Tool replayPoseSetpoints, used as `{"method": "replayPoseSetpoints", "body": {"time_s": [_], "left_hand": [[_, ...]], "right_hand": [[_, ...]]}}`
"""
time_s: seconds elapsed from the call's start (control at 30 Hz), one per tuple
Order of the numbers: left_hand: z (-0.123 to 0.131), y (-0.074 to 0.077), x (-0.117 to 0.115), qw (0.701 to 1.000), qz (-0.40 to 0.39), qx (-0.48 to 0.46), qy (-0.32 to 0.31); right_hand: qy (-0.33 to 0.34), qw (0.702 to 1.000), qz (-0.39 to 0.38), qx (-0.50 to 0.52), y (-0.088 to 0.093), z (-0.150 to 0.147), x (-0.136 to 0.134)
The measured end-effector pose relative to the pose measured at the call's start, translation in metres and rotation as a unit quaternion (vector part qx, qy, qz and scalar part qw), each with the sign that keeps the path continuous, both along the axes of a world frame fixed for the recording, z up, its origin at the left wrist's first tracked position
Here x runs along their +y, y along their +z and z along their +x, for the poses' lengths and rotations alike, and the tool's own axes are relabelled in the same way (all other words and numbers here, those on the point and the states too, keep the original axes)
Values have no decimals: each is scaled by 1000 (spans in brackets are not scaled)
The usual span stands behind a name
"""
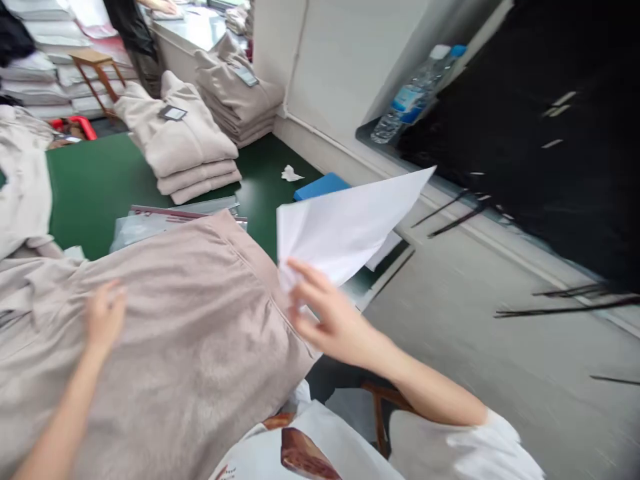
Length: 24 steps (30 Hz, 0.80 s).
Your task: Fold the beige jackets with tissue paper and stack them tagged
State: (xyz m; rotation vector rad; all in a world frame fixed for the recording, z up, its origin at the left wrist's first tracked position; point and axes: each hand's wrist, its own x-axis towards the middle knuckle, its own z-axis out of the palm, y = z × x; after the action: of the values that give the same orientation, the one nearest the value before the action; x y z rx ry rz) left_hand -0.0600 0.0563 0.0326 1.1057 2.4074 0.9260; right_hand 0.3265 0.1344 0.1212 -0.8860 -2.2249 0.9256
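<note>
A beige-grey garment (200, 320) lies spread over the near side of the green table, with its ribbed hem toward the right. My left hand (105, 317) rests on it at the left, fingers slightly apart and blurred, holding nothing visible. Beyond the hem, my right hand (325, 310) pinches the near corner of a white paper sheet (345, 227). The sheet is lifted and tilted, its far corner pointing up to the right. Clear plastic bags (145, 223) lie just behind the garment, partly covered by it.
Folded beige garments with tags stand in one stack (185, 140) and another stack (237, 93) on the green table (90, 173). A blue flat object (320, 187) and a crumpled white scrap (291, 174) lie near the wall. Plastic bottles (410, 100) stand on a ledge beside black cloth (540, 133).
</note>
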Motion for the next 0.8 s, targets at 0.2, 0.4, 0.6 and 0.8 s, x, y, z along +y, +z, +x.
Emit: {"method": "replayPoseSetpoints", "body": {"time_s": [0.2, 0.4, 0.6, 0.8], "left_hand": [[69, -22, -51, 880, 72, -470, -1], [19, -45, -108, 914, 107, -359, 153], [-45, -64, -163, 963, 66, -126, 229], [-2, -72, -139, 973, 29, 228, 23]], "right_hand": [[168, 981, -100, -12, -113, -172, -70], [281, 956, -66, -43, -138, -225, -125], [204, 952, 72, -217, -148, -211, -82], [147, 946, 133, -255, -192, -197, -64]]}}
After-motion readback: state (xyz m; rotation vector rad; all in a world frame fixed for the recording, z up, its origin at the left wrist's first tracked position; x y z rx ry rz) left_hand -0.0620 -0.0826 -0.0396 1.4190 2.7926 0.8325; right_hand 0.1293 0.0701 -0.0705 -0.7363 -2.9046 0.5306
